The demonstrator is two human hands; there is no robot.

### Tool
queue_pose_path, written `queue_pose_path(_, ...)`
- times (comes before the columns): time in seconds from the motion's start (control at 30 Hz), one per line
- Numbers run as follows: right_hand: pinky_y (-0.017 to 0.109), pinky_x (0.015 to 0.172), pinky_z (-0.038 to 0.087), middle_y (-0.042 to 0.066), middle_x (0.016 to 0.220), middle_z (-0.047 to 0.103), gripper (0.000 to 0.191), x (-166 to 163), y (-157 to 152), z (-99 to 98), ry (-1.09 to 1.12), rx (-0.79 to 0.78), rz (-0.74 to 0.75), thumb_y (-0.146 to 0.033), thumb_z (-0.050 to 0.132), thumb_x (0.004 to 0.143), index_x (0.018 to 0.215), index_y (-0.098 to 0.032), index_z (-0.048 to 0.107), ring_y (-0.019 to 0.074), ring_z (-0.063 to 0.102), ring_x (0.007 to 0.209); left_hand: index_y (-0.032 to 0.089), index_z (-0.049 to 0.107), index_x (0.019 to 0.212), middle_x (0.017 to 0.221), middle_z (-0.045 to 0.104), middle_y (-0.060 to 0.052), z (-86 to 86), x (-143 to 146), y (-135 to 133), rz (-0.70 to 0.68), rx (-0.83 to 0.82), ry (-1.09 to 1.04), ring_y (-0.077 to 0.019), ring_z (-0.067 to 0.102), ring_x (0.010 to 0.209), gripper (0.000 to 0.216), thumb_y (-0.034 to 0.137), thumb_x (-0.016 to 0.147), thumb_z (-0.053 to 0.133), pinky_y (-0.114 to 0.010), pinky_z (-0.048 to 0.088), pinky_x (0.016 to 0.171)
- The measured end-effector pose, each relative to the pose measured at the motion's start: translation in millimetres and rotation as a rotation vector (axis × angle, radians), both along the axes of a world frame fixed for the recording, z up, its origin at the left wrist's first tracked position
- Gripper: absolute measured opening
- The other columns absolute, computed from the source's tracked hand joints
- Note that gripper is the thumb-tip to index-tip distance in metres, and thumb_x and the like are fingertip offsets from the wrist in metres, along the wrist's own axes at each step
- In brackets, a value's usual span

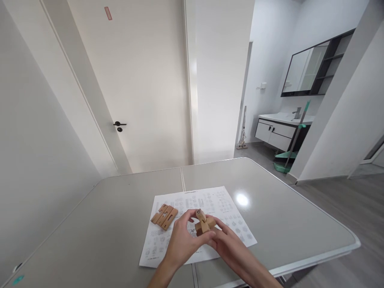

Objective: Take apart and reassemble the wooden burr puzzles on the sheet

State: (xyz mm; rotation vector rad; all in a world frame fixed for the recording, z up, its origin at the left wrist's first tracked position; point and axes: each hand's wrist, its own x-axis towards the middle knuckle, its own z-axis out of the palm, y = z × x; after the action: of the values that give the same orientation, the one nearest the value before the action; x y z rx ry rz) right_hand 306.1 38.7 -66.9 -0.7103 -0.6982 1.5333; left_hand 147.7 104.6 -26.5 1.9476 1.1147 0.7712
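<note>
A small wooden puzzle block point(203, 224), made of crossed notched pieces, is held just above the printed instruction sheet point(237, 224). My left hand point(181, 243) grips it from the left with thumb and fingers closed round it. My right hand point(228, 244) holds it from the right and below, fingers pressed to the wood. Three loose notched wooden pieces point(164, 216) lie side by side on the sheet, a little to the left of my hands.
The sheet lies on a grey table point(105, 224) with a seam down its middle and a rounded far right corner. Behind it are a white door point(135, 88) and wall; to the right, a washbasin cabinet point(277, 134) and a green mop point(289, 154).
</note>
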Motion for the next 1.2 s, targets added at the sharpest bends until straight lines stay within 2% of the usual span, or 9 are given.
queue_pose_path(0.23, 0.037, 0.093, 0.054, 0.007, 0.112, 0.075, 0.050, 6, 8, -14.5, -0.143, -0.103, -0.070, -0.054, 0.074, 0.088, 0.128, -0.026, 0.067, 0.0225, 0.069, 0.099, 0.026, 0.067, 0.118, 0.116, 0.073, -0.007, -14.7, -2, 8, 0.075, -0.016, -0.025, -0.0299, 0.067, 0.102, 0.055, 0.050, 0.072, 0.082, -0.043, 0.053, 0.091)
queue_pose_path(0.37, 0.032, 0.076, 0.057, 0.008, 0.113, 0.074, 0.047, 9, 11, -12.8, -0.389, -0.031, -0.140, -0.064, 0.068, 0.088, 0.113, -0.024, 0.070, 0.0255, 0.069, 0.101, 0.024, 0.067, 0.119, 0.116, 0.073, -0.008, -19.1, -4, 10, 0.107, -0.005, -0.041, -0.0297, 0.068, 0.100, 0.058, 0.053, 0.071, 0.082, -0.044, 0.054, 0.090)
queue_pose_path(0.47, 0.034, 0.067, 0.058, 0.010, 0.104, 0.074, 0.052, 13, 17, -24.5, -0.576, 0.083, -0.247, -0.068, 0.060, 0.090, 0.111, -0.021, 0.069, 0.0269, 0.070, 0.093, 0.022, 0.067, 0.117, 0.110, 0.075, -0.009, -18.1, -5, 14, 0.145, -0.048, -0.098, -0.0296, 0.069, 0.099, 0.054, 0.055, 0.076, 0.077, -0.045, 0.054, 0.092)
queue_pose_path(0.53, 0.037, 0.074, 0.059, 0.010, 0.102, 0.074, 0.049, 17, 19, -36.5, -0.723, 0.136, -0.323, -0.065, 0.056, 0.095, 0.110, -0.020, 0.067, 0.0251, 0.071, 0.085, 0.020, 0.067, 0.112, 0.108, 0.077, -0.009, -16.4, -7, 17, 0.133, -0.125, -0.183, -0.0296, 0.070, 0.104, 0.049, 0.057, 0.080, 0.073, -0.044, 0.053, 0.095)
queue_pose_path(0.63, 0.041, 0.087, 0.057, 0.010, 0.105, 0.075, 0.039, 23, 18, -53.7, -0.930, 0.199, -0.373, -0.056, 0.051, 0.100, 0.109, -0.022, 0.066, 0.0258, 0.072, 0.092, 0.020, 0.069, 0.107, 0.110, 0.077, -0.010, -15.2, -11, 20, 0.092, -0.217, -0.307, -0.0299, 0.070, 0.111, 0.047, 0.061, 0.083, 0.069, -0.042, 0.053, 0.098)
queue_pose_path(0.87, 0.040, 0.089, 0.055, 0.008, 0.118, 0.072, 0.024, 24, 11, -76.0, -1.395, 0.419, -0.275, -0.026, 0.044, 0.102, 0.107, -0.028, 0.068, 0.0258, 0.069, 0.104, 0.022, 0.066, 0.121, 0.119, 0.075, -0.010, -20.8, -21, 16, -0.057, -0.267, -0.344, -0.0291, 0.068, 0.114, 0.054, 0.059, 0.082, 0.073, -0.041, 0.053, 0.100)
queue_pose_path(0.97, 0.042, 0.090, 0.054, 0.008, 0.118, 0.071, 0.020, 24, 8, -69.9, -1.420, 0.437, -0.279, -0.025, 0.049, 0.100, 0.105, -0.027, 0.068, 0.0275, 0.067, 0.106, 0.023, 0.062, 0.128, 0.123, 0.073, -0.010, -24.4, -25, 15, -0.116, -0.262, -0.308, -0.0296, 0.067, 0.115, 0.058, 0.052, 0.080, 0.078, -0.042, 0.052, 0.102)
queue_pose_path(1.07, 0.041, 0.095, 0.052, 0.010, 0.123, 0.069, 0.021, 23, 4, -52.3, -1.261, 0.390, -0.319, -0.034, 0.054, 0.100, 0.116, -0.026, 0.064, 0.0275, 0.065, 0.110, 0.023, 0.060, 0.131, 0.129, 0.070, -0.011, -25.4, -25, 13, -0.153, -0.248, -0.290, -0.0298, 0.065, 0.119, 0.060, 0.048, 0.079, 0.080, -0.043, 0.049, 0.105)
queue_pose_path(1.2, 0.039, 0.089, 0.054, 0.010, 0.121, 0.071, 0.030, 16, 1, -25.5, -1.085, 0.323, -0.269, -0.041, 0.057, 0.099, 0.124, -0.025, 0.062, 0.0255, 0.068, 0.098, 0.023, 0.061, 0.131, 0.128, 0.071, -0.010, -21.6, -18, 7, -0.225, -0.238, -0.275, -0.0300, 0.063, 0.121, 0.061, 0.043, 0.078, 0.082, -0.043, 0.046, 0.108)
